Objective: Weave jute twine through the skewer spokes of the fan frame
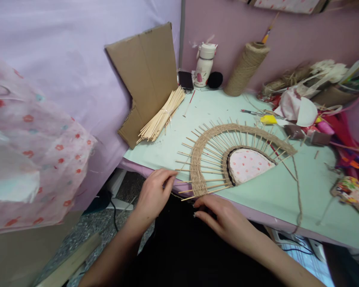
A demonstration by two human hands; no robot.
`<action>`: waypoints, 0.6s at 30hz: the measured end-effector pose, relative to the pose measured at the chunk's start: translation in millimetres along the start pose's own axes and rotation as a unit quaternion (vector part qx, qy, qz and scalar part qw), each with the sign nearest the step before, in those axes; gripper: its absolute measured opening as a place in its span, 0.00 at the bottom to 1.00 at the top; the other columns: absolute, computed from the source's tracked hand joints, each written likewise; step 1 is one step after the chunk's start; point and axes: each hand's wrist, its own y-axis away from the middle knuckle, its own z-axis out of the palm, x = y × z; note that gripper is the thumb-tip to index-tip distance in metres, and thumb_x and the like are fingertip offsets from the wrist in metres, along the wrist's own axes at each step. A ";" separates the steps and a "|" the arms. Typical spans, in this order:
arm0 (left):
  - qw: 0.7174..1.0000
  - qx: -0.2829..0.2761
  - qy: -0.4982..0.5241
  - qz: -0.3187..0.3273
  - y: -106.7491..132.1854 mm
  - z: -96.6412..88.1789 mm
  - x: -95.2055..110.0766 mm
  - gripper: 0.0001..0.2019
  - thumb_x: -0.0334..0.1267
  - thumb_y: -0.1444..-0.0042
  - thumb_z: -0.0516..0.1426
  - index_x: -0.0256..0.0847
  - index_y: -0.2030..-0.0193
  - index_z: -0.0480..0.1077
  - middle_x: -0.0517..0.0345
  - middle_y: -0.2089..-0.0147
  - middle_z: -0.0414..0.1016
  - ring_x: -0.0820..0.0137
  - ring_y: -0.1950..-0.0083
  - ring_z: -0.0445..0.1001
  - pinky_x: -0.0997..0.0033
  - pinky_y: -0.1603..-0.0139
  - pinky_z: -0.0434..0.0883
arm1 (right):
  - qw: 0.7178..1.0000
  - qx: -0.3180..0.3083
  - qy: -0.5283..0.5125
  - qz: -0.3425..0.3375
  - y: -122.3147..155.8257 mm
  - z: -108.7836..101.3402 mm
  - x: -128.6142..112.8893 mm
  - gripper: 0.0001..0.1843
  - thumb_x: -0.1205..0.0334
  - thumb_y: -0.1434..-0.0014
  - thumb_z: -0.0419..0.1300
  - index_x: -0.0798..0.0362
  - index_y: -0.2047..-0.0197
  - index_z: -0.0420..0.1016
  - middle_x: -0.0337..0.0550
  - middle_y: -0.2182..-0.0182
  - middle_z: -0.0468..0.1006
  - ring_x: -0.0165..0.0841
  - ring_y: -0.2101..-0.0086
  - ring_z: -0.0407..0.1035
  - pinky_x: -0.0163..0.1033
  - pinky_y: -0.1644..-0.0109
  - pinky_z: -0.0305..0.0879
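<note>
A half-round weaving (200,171) of brown twine lies on the table, with thin wooden sticks fanning out through it. At its centre is a half-circle panel (249,164) of pink-dotted fabric with a dark braided edge. My left hand (156,193) is closed in a pinch at the outer stick ends on the left; what lies between the fingertips is too small to make out. By the lower left end of the woven band, my right hand (224,218) has thumb and fingers apart, fingertips close to the band. A twine tail (298,191) hangs from the band's right end.
A bundle of sticks (163,115) leans by a cardboard sheet (148,75). Behind stand a white bottle (204,65) and a twine cone (245,69). A red stick (189,103) lies nearby. Fabric scraps (290,105) and craft bits crowd the right. Dotted fabric (48,147) hangs left.
</note>
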 end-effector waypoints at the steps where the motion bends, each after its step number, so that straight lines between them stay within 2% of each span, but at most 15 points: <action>1: 1.000 0.009 -0.009 0.000 -0.3 -0.4 -1.0 0.08 0.33 0.37 0.53 0.42 0.56 0.74 0.56 0.57 0.79 0.66 0.54 0.75 0.65 0.51 0.70 | 1.000 0.000 0.000 0.000 0.1 0.0 0.1 0.06 0.62 0.36 0.57 0.52 0.56 0.72 0.44 0.60 0.79 0.36 0.59 0.72 0.41 0.53 0.67; 5: 0.998 0.043 -0.048 -0.001 -1.7 -0.6 -5.8 0.08 0.34 0.37 0.54 0.41 0.54 0.73 0.55 0.59 0.78 0.66 0.56 0.75 0.66 0.53 0.70 | 1.000 0.000 -0.002 0.002 0.6 1.1 0.9 0.06 0.61 0.35 0.57 0.51 0.57 0.72 0.43 0.61 0.79 0.36 0.59 0.72 0.40 0.54 0.67; 10: 0.997 0.037 -0.054 0.033 -0.9 3.2 -11.1 0.10 0.30 0.37 0.53 0.41 0.54 0.74 0.55 0.57 0.79 0.66 0.54 0.74 0.66 0.51 0.69 | 1.000 -0.001 -0.005 -0.001 0.0 2.4 2.7 0.06 0.61 0.35 0.57 0.51 0.56 0.72 0.44 0.60 0.79 0.36 0.58 0.72 0.40 0.53 0.66; 18: 0.997 0.051 -0.051 0.031 -1.0 3.4 -16.2 0.10 0.29 0.38 0.55 0.39 0.54 0.75 0.55 0.58 0.78 0.67 0.55 0.74 0.65 0.51 0.69 | 1.000 -0.001 -0.009 -0.001 0.1 2.3 3.0 0.06 0.60 0.35 0.56 0.51 0.57 0.72 0.44 0.61 0.79 0.36 0.59 0.72 0.40 0.54 0.66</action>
